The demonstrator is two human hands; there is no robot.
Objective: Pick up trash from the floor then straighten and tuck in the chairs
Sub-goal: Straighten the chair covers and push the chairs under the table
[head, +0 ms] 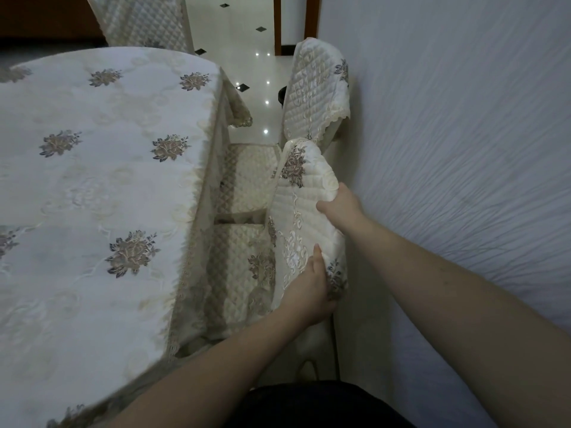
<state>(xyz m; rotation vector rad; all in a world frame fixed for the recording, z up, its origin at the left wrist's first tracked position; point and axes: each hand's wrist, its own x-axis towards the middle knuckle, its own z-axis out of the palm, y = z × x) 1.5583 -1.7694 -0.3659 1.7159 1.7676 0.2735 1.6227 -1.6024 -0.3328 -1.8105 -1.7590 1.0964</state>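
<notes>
Both hands (324, 248) grip chair (304, 208) beside table (92, 180).

Both hands, left (312, 285) and right (338, 205), gripping quilted chair back (304, 211), beside clothed table (92, 168)

A dining table (92, 180) draped in a cream cloth embroidered with grey-brown flowers fills the left of the room, its lace hem hanging over the edge. To the right rises a white wall (463, 134) with a rippled, streaked texture. Beyond, a glossy white tiled floor (247, 41) set with small black diamond insets mirrors points of ceiling light, while dark wooden door frames (277, 23) stand at the far end.
</notes>
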